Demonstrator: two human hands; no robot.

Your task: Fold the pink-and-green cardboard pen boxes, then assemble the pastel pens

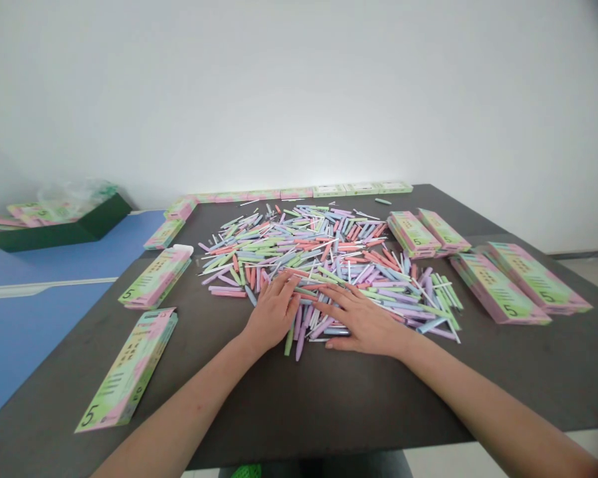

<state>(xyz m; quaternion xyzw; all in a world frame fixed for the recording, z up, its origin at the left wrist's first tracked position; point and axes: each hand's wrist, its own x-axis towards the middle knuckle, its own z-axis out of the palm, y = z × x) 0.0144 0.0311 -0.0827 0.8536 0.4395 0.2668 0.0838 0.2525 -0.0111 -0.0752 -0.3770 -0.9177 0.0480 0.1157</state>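
Observation:
A wide heap of pastel pens [279, 245] in green, purple, blue and coral, mixed with thin white refills, spreads over the middle of the dark table [299, 411]. On the heap's near edge, my left hand [274, 309] rests palm down with its fingers reaching over some pens. Just right of it, my right hand [361, 318] lies flat on the pens, fingers spread and thumb apart. Neither hand grips a pen that I can see, though the pens under the palms are hidden. A purple pen [301, 338] and a green one poke out between the hands.
Pink-and-green pen boxes [129, 368] line the left side, one with an open flap [183, 249]. More boxes [498, 289] are stacked at the right, and a row [299, 193] runs along the back. A green tray [80, 226] with packaging sits on the blue surface at left.

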